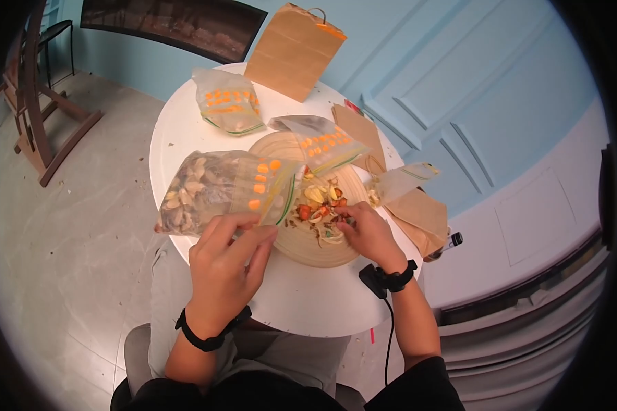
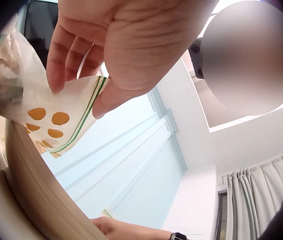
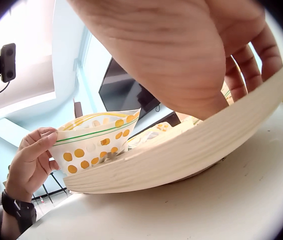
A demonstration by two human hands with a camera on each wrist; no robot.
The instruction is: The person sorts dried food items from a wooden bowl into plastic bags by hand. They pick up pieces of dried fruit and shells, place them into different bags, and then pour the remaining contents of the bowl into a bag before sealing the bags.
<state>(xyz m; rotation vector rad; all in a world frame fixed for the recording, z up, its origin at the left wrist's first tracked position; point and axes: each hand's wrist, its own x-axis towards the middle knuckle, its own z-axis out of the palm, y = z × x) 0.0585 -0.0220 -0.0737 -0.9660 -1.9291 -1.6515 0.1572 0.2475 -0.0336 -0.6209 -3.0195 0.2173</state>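
My left hand pinches the open edge of a clear zip bag with orange dots, thumb on one side and fingers on the other. Pale and brown pieces fill the bag's far end, and its zip edge lies over the left of a round wooden tray. In the left wrist view the bag's green zip line runs beside the thumb. My right hand reaches over the tray's right side, fingertips bent down at a pile of yellow, red and brown dried pieces. Whether they hold a piece is hidden; the tray rim covers them.
A second dotted bag lies at the table's back left, and another overlaps the tray's back edge. A brown paper bag stands behind. On the right are a small clear bag and a flat paper bag.
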